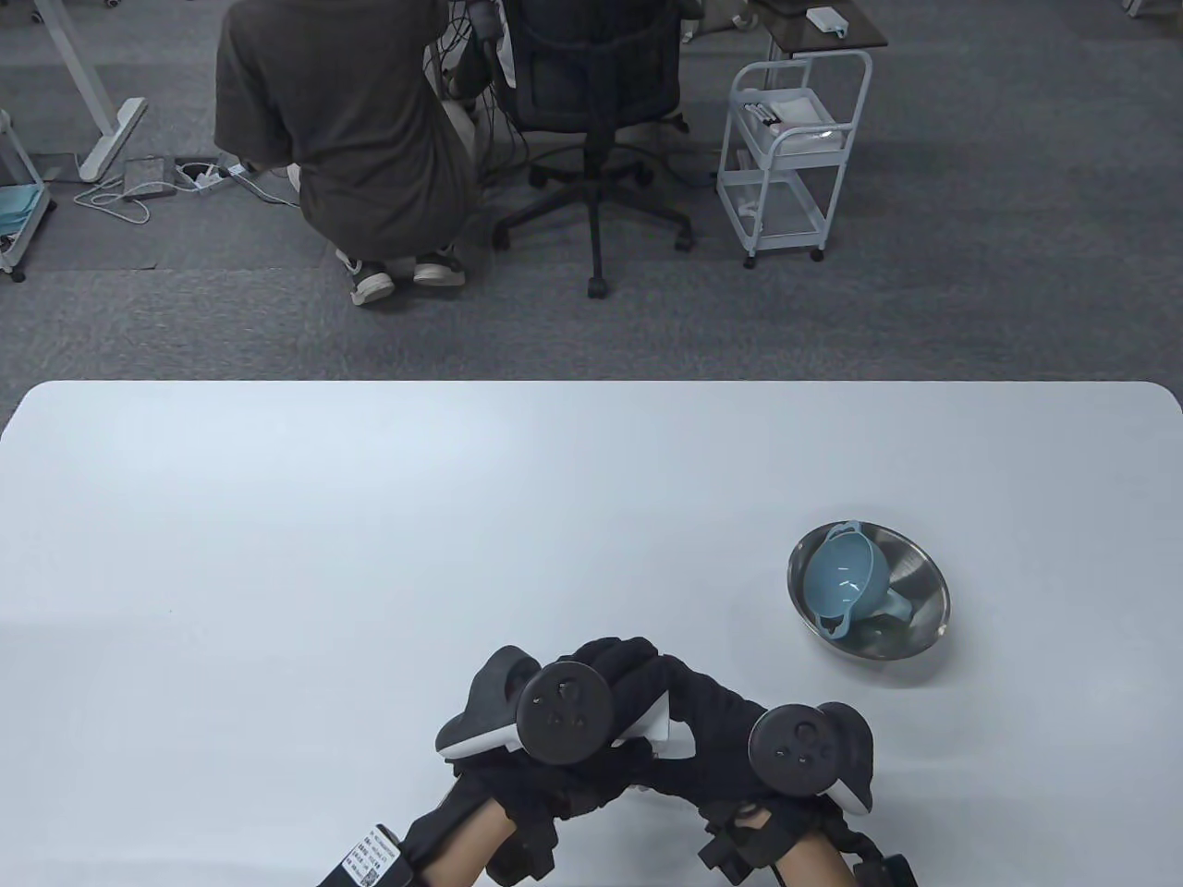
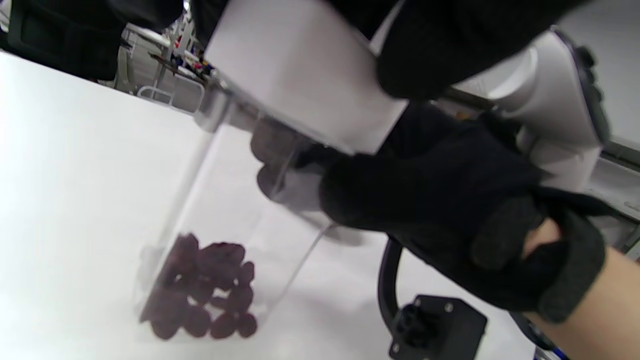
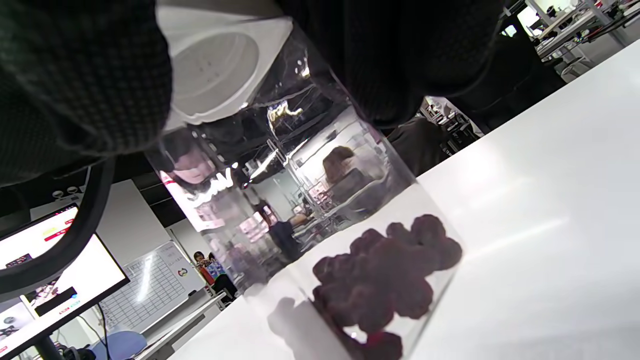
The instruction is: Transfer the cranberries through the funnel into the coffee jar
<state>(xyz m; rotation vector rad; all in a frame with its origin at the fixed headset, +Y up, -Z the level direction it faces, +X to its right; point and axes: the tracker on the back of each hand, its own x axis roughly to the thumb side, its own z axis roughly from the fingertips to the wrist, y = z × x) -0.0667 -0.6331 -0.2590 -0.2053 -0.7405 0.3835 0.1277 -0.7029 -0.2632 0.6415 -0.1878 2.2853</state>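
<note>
A clear coffee jar [image 2: 235,200] with a white lid [image 2: 300,75] stands on the white table near its front edge. Several dark red cranberries [image 2: 205,290] lie at its bottom, and they also show in the right wrist view [image 3: 385,275]. My left hand [image 1: 610,674] grips the lid from above. My right hand [image 1: 712,739] wraps the jar's body just under the lid, as the left wrist view [image 2: 440,200] shows. In the table view the hands hide the jar, and only a bit of the lid [image 1: 667,735] peeks out. A blue funnel [image 1: 846,577] lies on its side in a steel bowl [image 1: 924,573] to the right.
The white table [image 1: 370,554] stretches far and left of the hands. Beyond its far edge a person crouches on the carpet [image 1: 342,139] beside an office chair [image 1: 591,102] and a white trolley [image 1: 795,157].
</note>
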